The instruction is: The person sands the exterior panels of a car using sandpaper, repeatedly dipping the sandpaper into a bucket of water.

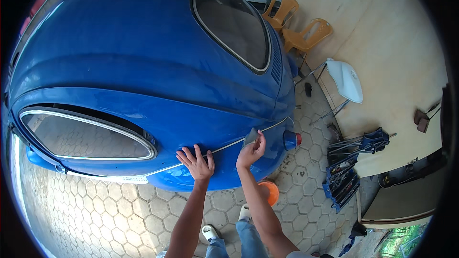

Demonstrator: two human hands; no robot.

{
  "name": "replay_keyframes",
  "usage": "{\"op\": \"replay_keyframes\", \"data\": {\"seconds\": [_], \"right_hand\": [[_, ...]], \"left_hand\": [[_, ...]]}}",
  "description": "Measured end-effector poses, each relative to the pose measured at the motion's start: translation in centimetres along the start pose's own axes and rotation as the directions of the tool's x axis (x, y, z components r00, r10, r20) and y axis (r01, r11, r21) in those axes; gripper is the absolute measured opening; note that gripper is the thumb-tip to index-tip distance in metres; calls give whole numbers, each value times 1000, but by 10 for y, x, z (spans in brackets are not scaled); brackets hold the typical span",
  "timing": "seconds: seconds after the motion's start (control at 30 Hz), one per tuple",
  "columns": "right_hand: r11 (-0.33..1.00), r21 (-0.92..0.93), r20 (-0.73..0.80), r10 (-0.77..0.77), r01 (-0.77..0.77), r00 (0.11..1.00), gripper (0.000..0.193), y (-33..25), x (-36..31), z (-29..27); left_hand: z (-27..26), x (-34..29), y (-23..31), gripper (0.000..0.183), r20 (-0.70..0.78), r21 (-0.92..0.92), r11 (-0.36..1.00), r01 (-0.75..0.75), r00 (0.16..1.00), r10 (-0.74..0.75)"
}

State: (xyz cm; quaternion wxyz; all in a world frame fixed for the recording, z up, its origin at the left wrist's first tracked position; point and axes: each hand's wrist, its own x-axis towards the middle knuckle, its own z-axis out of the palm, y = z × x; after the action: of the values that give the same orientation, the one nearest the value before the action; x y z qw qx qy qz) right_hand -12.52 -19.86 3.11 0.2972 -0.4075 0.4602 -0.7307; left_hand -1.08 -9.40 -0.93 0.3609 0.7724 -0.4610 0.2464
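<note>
Blue car body [143, 52], rounded, filling most of the view; the person stands at its flank on hexagonal paving [119, 215].

Left hand [197, 162]: fingers spread open, palm pressed flat against the blue panel just below a thin chrome trim strip [224, 147] that runs along the side. It holds nothing, only braces.

Right hand [252, 150]: fingers closed around a small grey pad [250, 136], which looks like a sanding block or folded abrasive sheet, though I cannot tell which. The pad sits against the paint right at the trim line, a little forward of the left hand and near the red-tipped lamp housing [290, 140].

Judgement on doing the step well: keep the pad flat to the curve so its edge does not dig in, work along the panel beside the chrome, not across it, and use light, even pressure. The braced left hand looks useful for steadying the body against the rounded surface. The chrome strip seems the likeliest thing to get scuffed.

Containers: an orange bucket [269, 192] stands on the paving by the person's feet, partly hidden behind the right forearm; its contents cannot be seen from here.

Nearby: two orange plastic chairs [299, 31] by the wall, a white chair [345, 80], and folded blue stands [349, 167] lying on the ground.
</note>
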Motion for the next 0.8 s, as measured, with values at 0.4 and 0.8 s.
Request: {"op": "replay_keyframes", "data": {"seconds": [0.4, 0.8], "right_hand": [[866, -80, 556, -372, 493, 743, 76, -90, 67, 116], [848, -53, 532, -423, 527, 734, 63, -82, 67, 109]], "left_hand": [[-63, 31, 27, 58, 1, -159, 978, 135, 991, -137], [-185, 351, 17, 48, 34, 289, 927, -240, 970, 241]]}}
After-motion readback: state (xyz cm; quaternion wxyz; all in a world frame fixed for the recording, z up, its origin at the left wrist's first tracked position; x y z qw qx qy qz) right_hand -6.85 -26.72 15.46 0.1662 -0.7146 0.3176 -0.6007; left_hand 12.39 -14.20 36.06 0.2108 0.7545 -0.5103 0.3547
